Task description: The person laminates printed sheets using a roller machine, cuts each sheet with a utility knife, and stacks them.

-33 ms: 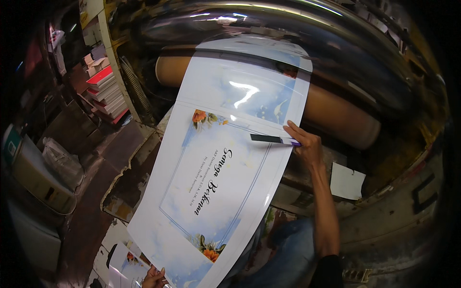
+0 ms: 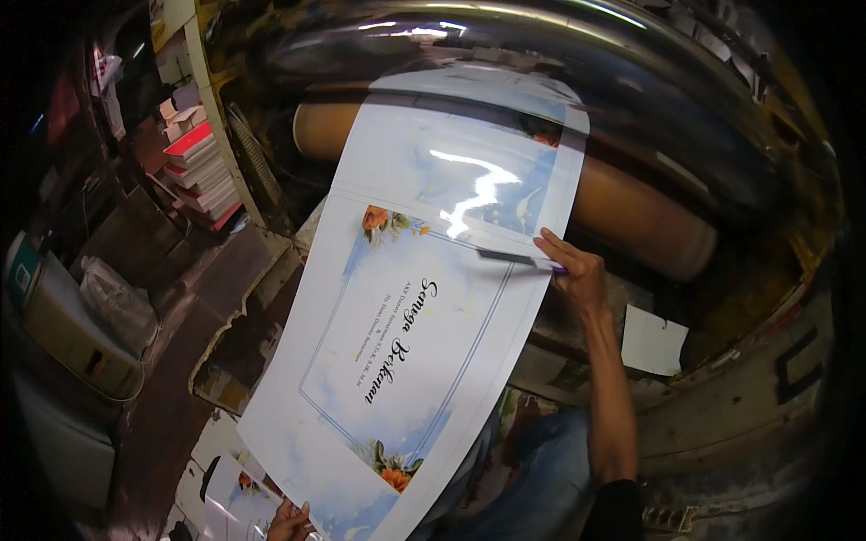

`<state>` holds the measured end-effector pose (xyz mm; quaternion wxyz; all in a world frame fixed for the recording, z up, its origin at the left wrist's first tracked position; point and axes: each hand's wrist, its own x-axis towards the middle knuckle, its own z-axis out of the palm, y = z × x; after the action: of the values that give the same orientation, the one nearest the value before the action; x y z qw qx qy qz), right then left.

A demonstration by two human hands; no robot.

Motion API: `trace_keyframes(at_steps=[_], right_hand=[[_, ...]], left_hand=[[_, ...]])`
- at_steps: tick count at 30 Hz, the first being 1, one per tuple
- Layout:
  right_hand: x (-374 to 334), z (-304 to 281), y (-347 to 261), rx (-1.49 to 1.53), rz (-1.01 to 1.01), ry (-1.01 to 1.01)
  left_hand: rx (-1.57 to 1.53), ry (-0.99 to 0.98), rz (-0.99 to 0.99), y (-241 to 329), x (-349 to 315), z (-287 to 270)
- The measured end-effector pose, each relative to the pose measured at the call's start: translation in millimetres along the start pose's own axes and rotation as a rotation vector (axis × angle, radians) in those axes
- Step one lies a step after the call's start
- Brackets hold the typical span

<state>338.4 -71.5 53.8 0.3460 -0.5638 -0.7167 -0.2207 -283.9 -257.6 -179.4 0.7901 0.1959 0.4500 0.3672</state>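
Note:
A long glossy printed sheet [image 2: 410, 316], white and pale blue with orange flowers, a line frame and black script, comes down from the large dark roller [image 2: 505, 50] towards me. At its right edge my right hand [image 2: 577, 270] is closed around a cutter knife [image 2: 510, 259], which has a long dark blade and a purple-and-white handle. The blade lies over the sheet and points left; I cannot tell whether it touches. My left hand [image 2: 289, 521], partly cut off at the lower edge, pinches the sheet's near left edge.
A brown cardboard-coloured roll [image 2: 645, 216] lies under the dark roller. Another printed sheet [image 2: 239, 500] is by my left hand. Red and white stacked books [image 2: 200, 171] stand at the left, with a plastic bag [image 2: 117, 302] nearer. A white paper [image 2: 653, 341] hangs at right.
The glare on the sheet has spread and shifted, and the knife blade now looks greyer. The knife sits very slightly farther right; both hands keep their grip.

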Motion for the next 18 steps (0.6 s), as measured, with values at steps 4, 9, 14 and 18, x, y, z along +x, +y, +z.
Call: trace_keyframes(at_steps=[4,9,14,18], right_hand=[[4.0,20.8,13.6,0.077,0.092,-0.015],[1.8,0.6,-6.7,0.127,0.132,-0.1],[10.3,-7.1,-35.2,0.198,0.156,-0.159],[10.6,-46.3,-56.6,0.179,0.228,-0.113]], left_hand=[[0.027,0.084,0.253,-14.1,34.8,-99.4],[0.1,0.266,0.1,38.5,-13.8,-131.4],[0.246,0.619,-0.044,34.4,-32.8,-164.6],[0.398,0.581,0.047,42.3,-3.3,-144.8]])
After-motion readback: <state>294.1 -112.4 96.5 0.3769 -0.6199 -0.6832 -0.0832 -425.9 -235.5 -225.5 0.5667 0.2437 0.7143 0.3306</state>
